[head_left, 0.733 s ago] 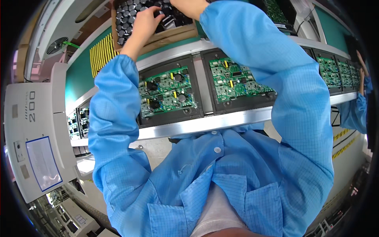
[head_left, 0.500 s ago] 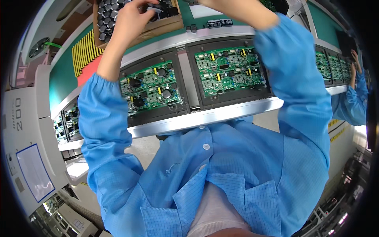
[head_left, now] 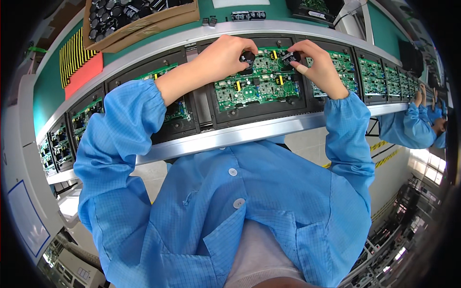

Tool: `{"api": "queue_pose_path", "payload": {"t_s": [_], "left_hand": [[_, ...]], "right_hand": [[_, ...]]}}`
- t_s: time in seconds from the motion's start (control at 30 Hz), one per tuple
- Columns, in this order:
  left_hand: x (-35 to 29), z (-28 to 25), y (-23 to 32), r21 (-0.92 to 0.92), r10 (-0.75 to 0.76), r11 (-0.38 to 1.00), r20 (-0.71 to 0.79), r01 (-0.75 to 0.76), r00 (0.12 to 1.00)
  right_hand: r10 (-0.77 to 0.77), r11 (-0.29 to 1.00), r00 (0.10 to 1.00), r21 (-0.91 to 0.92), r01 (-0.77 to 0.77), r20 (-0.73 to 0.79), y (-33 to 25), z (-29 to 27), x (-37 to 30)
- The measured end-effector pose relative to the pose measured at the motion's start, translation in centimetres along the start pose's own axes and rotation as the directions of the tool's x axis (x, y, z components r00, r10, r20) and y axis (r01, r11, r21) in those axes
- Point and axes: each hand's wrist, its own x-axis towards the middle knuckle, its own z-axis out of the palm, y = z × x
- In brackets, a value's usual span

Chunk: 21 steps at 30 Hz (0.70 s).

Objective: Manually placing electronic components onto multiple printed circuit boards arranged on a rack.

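My left hand (head_left: 228, 54) pinches a black cylindrical capacitor (head_left: 248, 58) over the far left part of a green circuit board panel (head_left: 259, 80). In my right hand (head_left: 318, 66) is a second black capacitor (head_left: 291, 58), held between thumb and fingers above the far right part of the same panel. Whether either capacitor's leads touch the board is hidden. The panel sits in a black carrier frame (head_left: 254, 112). Two round outlines on its near half are bare. A light wrap covers part of a right-hand digit.
A cardboard box (head_left: 144, 32) of black capacitors stands at the far left, beside a yellow-black striped sheet (head_left: 73, 55). Several loose capacitors (head_left: 248, 16) lie on the green bench. A silver rail (head_left: 240, 136) runs along the near edge. Another person's blue sleeve (head_left: 403, 127) shows at right.
Both hands have come down from the box area to the board panel, each with a capacitor. The view has shifted, and the carriers appear farther left.
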Motion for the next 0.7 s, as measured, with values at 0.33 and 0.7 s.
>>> {"api": "queue_pose_path", "payload": {"t_s": [0.33,0.7], "left_hand": [[-0.7,1.4,-1.4,0.15,0.12,0.981,0.011,-0.121,0.993],[0.2,1.2,-0.9,0.244,0.182,0.95,0.074,-0.194,0.981]], "right_hand": [[-0.161,0.985,0.987,-0.062,0.162,0.03,1.3,1.1,0.4],[-0.174,0.962,0.981,-0.198,0.189,0.091,-0.3,1.6,1.0]]}}
